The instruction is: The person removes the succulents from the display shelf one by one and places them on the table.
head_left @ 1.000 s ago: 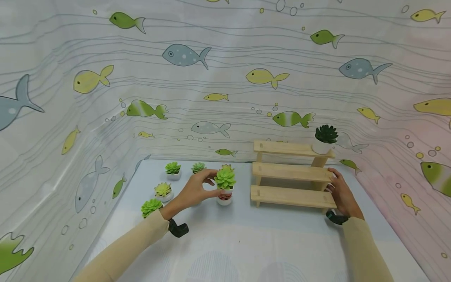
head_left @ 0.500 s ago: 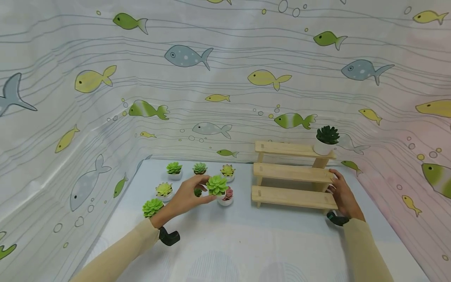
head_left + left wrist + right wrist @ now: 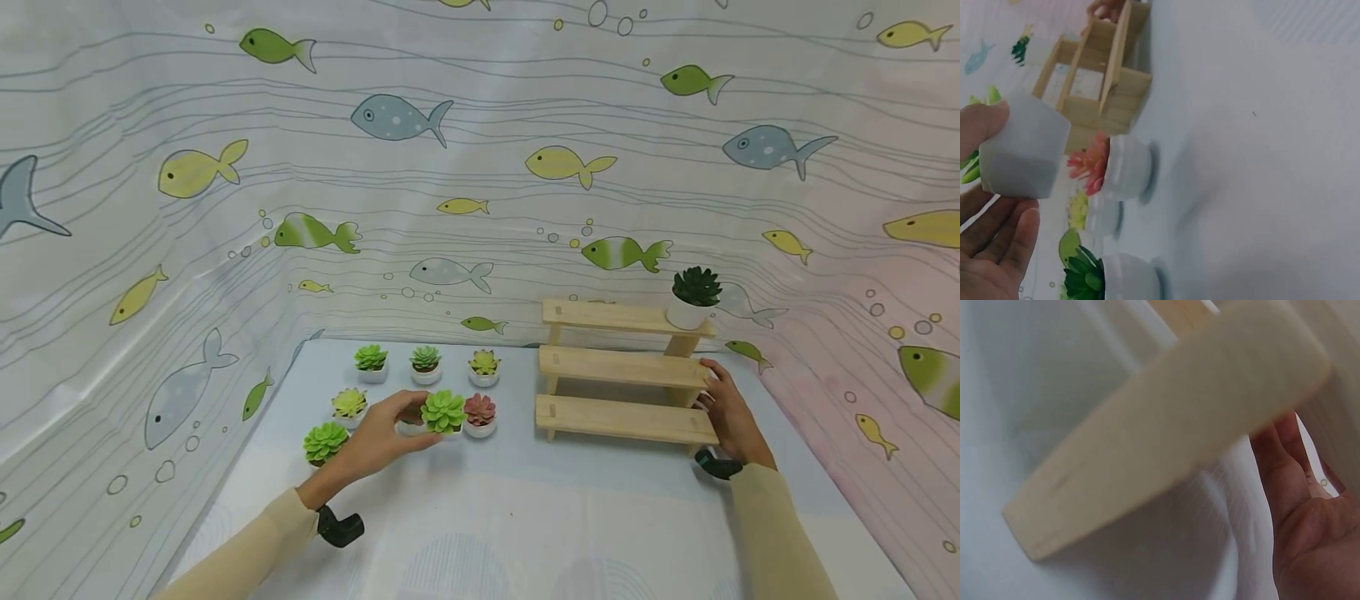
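In my left hand (image 3: 386, 437) I pinch a potted succulent (image 3: 444, 412) with bright green leaves, held above the table between thumb and fingers. Its white faceted pot (image 3: 1025, 147) faces the left wrist camera. Just right of it stands a red succulent (image 3: 480, 415) in a round white pot. A dark green succulent (image 3: 1085, 275) lies mostly behind the left hand in the head view. My right hand (image 3: 729, 417) grips the right end of a three-step wooden plant stand (image 3: 626, 367); a broad wooden piece (image 3: 1166, 437) hides some of its fingers in the right wrist view.
A dark green potted succulent (image 3: 696, 296) stands on the top step's right end. Along the table's back left are several small succulents, including a yellow-green one (image 3: 484, 367) and a bright green one (image 3: 326, 442). A fish-print sheet (image 3: 480, 183) rises behind the table.
The held succulent has moved left and toward me with my left hand, uncovering the red and yellow-green ones. The right hand stays at the wooden stand.
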`<state>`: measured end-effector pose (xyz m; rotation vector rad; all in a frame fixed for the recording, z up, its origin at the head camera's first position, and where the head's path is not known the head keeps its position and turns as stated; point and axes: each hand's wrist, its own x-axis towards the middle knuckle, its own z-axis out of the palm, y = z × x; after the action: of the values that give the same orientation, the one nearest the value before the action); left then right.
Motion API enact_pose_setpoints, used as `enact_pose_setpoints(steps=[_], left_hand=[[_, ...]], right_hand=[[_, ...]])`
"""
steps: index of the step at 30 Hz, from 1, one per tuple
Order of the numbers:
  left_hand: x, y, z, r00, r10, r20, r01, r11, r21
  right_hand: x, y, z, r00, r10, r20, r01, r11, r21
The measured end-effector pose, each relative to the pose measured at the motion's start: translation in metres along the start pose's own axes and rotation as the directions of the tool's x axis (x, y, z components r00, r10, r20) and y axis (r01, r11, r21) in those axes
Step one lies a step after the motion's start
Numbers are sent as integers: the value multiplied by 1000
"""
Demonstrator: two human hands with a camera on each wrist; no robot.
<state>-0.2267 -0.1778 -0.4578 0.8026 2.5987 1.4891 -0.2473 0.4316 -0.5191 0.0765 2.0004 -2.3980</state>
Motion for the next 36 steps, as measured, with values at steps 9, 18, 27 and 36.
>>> enact_pose_setpoints(steps=[9,18,27,36], left_hand=[[-23,-9,5,997,-75,9,75,996,-38],[-37,-20,2,986,-166,28,168,983,-80],[-49,-30,2,984,-170,55,174,981,-82],[-57,-35,3,984,-168,61,172,983,-67]], right_hand=[[0,4,-1,1000,-18,-3,18,1000,7],[1,3,0,1000,-14,-12,13,1000,-12],[1,1,-1,1000,-5,-29,4,999,-37],[0,2,-2,999,4,-34,-5,999,-38]])
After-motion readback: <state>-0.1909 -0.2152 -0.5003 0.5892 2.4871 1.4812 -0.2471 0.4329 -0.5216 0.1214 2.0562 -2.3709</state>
